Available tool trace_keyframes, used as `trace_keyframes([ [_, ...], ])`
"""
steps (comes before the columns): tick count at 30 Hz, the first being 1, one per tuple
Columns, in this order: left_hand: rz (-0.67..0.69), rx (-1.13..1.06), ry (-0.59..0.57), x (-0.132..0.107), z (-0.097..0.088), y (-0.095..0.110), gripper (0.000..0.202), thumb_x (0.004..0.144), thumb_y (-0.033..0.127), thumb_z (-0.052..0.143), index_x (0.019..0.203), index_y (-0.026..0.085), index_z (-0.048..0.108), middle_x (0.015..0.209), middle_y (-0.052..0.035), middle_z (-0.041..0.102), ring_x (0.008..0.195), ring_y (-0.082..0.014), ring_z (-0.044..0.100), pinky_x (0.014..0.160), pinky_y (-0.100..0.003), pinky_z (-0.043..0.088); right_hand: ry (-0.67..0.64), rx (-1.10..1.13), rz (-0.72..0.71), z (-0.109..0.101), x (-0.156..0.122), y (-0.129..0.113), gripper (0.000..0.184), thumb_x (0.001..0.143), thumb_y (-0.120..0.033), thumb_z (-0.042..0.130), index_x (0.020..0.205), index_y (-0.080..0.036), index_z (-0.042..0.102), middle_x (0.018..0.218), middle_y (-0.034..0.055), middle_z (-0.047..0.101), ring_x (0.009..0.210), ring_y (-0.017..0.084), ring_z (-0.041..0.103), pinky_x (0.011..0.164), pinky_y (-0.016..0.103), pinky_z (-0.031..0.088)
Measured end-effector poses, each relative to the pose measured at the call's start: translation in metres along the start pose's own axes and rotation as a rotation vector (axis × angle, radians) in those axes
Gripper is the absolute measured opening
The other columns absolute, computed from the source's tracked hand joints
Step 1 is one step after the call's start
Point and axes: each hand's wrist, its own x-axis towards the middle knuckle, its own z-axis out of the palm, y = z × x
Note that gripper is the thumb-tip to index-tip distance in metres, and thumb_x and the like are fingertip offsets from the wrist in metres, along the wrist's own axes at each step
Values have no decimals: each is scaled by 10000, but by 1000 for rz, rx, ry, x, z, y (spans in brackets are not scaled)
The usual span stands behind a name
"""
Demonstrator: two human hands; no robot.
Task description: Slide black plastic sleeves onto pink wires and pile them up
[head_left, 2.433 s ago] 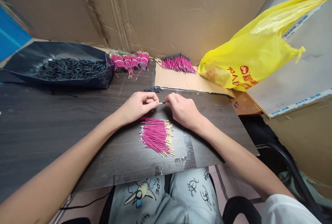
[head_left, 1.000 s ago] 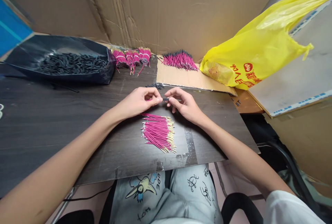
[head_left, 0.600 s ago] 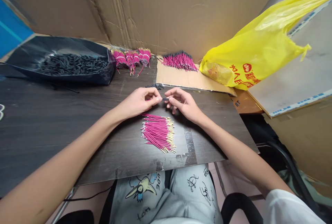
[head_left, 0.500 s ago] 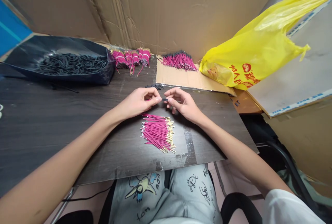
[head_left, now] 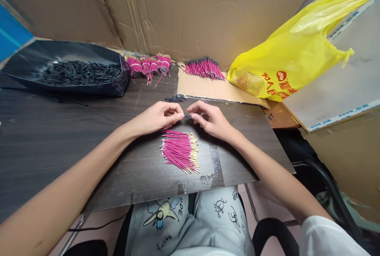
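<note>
In front of me, my left hand point(head_left: 166, 115) is closed in a pinch, its fingers covering most of what it holds; a bit of pink wire showed inside it a moment ago. A short black tube point(head_left: 187, 116) bridges the small gap between the two hands. My right hand point(head_left: 209, 118) pinches the tube's right end between thumb and forefinger. Just below lies a flat pile of pink wires point(head_left: 179, 149) with gold tips to the right and silvery ends to the left. Behind my left hand sits a small heap of black tubes point(head_left: 175, 99).
A dark open bag point(head_left: 97, 90) full of black tubes stands at the back left. Beside it are tied pink wire bundles point(head_left: 148, 65). Black-ended pink wires point(head_left: 204, 68) lie on a cardboard sheet point(head_left: 202, 88). A yellow plastic bag point(head_left: 285, 58) rests at the right.
Both hands stay together over the same spot, with the black tube still between them. The fingertips have shifted very slightly, and the whole view has moved a little.
</note>
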Motion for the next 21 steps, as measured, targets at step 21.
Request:
trace_keyframes([
  [21,28,-38,5,0,2,3,251,942,368,642,826,153,583,578,28,509,488,-86,414,455,-201,317,-78,512,177,9,5,4,296,976,-375,620,1188,-175,567,1001,49,670,791,119,653,572,210,517],
])
